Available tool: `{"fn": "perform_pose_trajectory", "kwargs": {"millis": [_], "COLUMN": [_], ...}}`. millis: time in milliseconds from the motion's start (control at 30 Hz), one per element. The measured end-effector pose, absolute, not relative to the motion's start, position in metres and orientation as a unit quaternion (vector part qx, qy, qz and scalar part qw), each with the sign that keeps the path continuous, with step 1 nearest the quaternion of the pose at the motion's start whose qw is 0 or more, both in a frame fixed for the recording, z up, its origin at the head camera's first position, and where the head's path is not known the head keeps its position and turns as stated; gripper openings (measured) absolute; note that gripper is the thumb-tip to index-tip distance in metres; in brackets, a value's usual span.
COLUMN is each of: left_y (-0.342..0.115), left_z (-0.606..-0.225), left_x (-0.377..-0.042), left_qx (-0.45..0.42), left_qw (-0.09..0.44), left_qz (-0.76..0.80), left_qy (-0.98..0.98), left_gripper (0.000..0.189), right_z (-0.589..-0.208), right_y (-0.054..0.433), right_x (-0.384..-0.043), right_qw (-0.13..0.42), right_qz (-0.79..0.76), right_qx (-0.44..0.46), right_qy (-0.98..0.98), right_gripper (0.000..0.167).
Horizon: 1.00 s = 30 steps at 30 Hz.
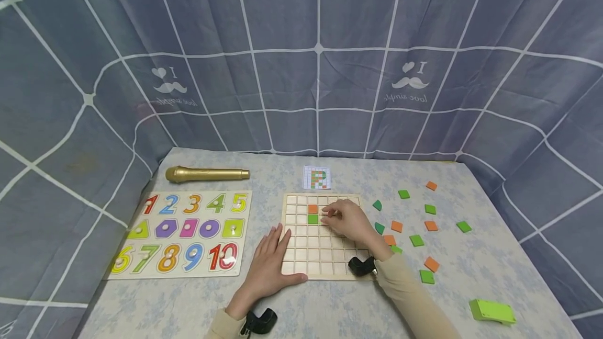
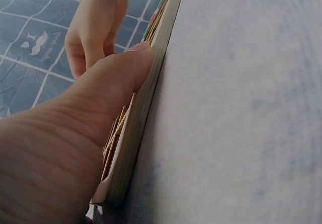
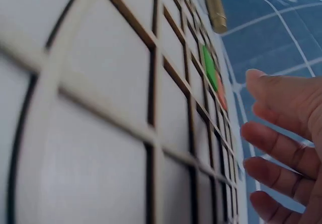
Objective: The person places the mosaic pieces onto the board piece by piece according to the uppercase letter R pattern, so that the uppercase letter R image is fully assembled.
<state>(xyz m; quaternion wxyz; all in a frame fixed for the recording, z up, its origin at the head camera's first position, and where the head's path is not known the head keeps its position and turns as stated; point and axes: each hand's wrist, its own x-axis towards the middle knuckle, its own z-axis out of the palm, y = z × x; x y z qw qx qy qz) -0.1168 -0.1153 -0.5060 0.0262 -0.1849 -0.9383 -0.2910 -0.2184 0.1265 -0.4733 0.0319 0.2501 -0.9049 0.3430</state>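
A wooden grid board lies on the table with an orange square tile and a green square tile in two neighbouring cells. My right hand hovers over the board just right of these tiles. In the right wrist view its fingers are loosely bent and apart, with nothing seen between them. My left hand rests at the board's lower left corner, fingers spread along the left side. Its thumb lies against the board's front edge in the left wrist view.
A pattern card lies behind the board. Loose orange and green tiles are scattered to the right, near a green block. On the left are a number puzzle board and a gold microphone. A grid-patterned curtain surrounds the table.
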Motion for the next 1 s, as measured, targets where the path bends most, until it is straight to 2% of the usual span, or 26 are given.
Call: {"fn": "perform_pose_trajectory", "kwargs": {"millis": [200, 400, 800, 1000], "left_y": [-0.115, -0.115, -0.116, -0.116], "left_z": [-0.506, -0.506, -0.509, -0.509], "left_x": [-0.117, -0.117, -0.117, -0.117], "left_qx": [-0.183, -0.182, -0.182, -0.19], "left_qw": [0.025, 0.019, 0.021, 0.03], "left_qz": [-0.29, -0.294, -0.294, -0.294], "left_qy": [-0.939, -0.938, -0.938, -0.936], "left_gripper": [0.107, 0.107, 0.107, 0.108], "right_z": [-0.466, -0.463, -0.466, -0.467], "right_y": [0.154, 0.184, 0.235, 0.246], "right_x": [-0.212, -0.204, -0.192, -0.189], "right_qw": [0.105, 0.151, 0.171, 0.144], "right_qz": [0.348, 0.329, 0.319, 0.307], "right_qx": [0.227, 0.158, 0.093, 0.065], "right_qy": [-0.903, -0.919, -0.927, -0.939], "right_gripper": [0.024, 0.027, 0.028, 0.028]}}
